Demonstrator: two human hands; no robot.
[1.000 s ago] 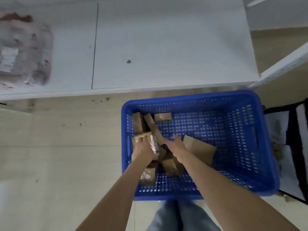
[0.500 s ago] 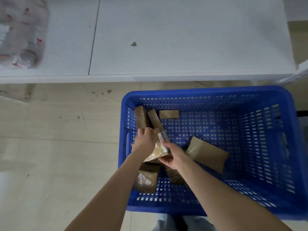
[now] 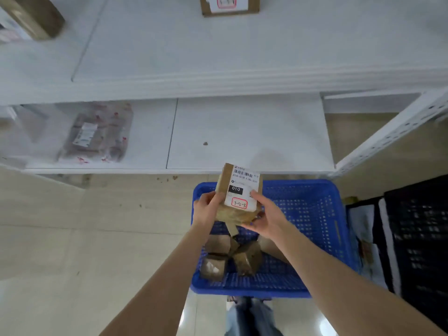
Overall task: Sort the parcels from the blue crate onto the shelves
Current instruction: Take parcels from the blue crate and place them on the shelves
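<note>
A brown parcel (image 3: 238, 190) with a white label reading 010 and a red-boxed 3-2-3 is held up above the blue crate (image 3: 315, 214). My left hand (image 3: 206, 209) grips its left edge and my right hand (image 3: 268, 218) holds its lower right corner. Several brown parcels (image 3: 232, 258) lie in the near left part of the crate on the floor. White shelves (image 3: 242, 132) stand just beyond the crate.
A plastic-wrapped parcel (image 3: 97, 134) lies on the lower shelf at left. On the upper shelf sit a labelled box (image 3: 229, 6) and a brown parcel (image 3: 34, 15). A white shelf post (image 3: 392, 134) runs at right, and a black crate (image 3: 417, 238) stands beside the blue crate.
Both hands lifted the labelled parcel out of the crate and turned its label up. The view tilted upward, showing the upper shelf.
</note>
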